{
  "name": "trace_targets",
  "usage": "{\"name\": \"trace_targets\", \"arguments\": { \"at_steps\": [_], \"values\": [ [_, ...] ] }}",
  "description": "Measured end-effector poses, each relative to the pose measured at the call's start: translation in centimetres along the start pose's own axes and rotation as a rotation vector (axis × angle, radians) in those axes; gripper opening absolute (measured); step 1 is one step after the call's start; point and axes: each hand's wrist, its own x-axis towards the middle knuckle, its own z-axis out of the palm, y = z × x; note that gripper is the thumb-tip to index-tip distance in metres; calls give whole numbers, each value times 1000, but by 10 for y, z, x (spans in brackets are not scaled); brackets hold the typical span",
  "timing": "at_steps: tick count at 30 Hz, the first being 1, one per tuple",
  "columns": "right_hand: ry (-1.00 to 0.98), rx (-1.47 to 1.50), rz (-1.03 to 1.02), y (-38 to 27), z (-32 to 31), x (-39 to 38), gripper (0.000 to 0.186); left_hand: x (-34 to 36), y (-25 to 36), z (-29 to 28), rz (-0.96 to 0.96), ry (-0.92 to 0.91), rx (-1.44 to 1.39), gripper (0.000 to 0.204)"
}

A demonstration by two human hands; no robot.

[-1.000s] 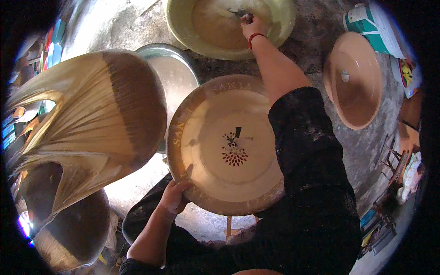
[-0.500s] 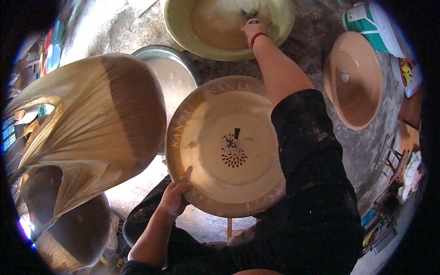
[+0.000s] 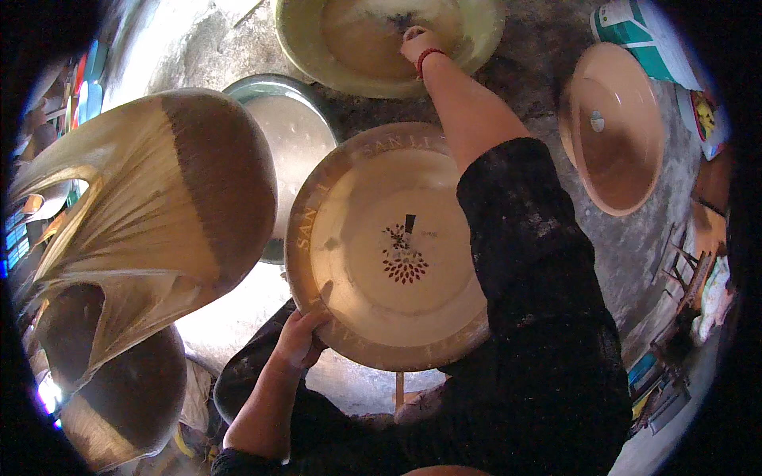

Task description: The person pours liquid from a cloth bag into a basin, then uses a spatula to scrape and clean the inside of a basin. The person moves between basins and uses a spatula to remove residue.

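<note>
A round cream basin (image 3: 357,301) with a tan rim and a dark leaf pattern in its middle is tilted over my lap. My left hand (image 3: 302,337) grips its rim at the lower left, thumb on top. My right hand (image 3: 421,45), with a red bead bracelet, reaches over a yellow-green tub (image 3: 294,44) at the far side. Its fingers are closed over the cloudy liquid (image 3: 357,32), near a dark patch. What they hold, if anything, I cannot make out. My right sleeve covers the cream basin's right edge.
Bulging cloth bags (image 3: 226,182) hang close by on the left. Behind them stands a grey-green tub (image 3: 325,111) of pale liquid. An orange-brown basin (image 3: 623,159) leans on the right, beside a white and green bucket (image 3: 643,44).
My right hand has shifted slightly left and farther away over the tub. The cream basin stays in my left hand, and the whole view has moved a little.
</note>
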Motion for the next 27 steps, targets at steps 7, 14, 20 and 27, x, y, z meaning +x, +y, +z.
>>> {"name": "trace_targets", "arguments": {
  "at_steps": [7,14,20,27],
  "values": [
    [116,-264,-118,0,1,1,13,0,-1,8,46,36,18,47],
    [206,40,-7,3,-1,-2,6,2,-2,2,35,18,-27,46],
    [191,-4,-130,7,2,1,12,0,-3,1,29,10,-2,47],
    [181,-102,-209,17,3,17,22,-2,2,7,19,27,11,48]
  ]
}}
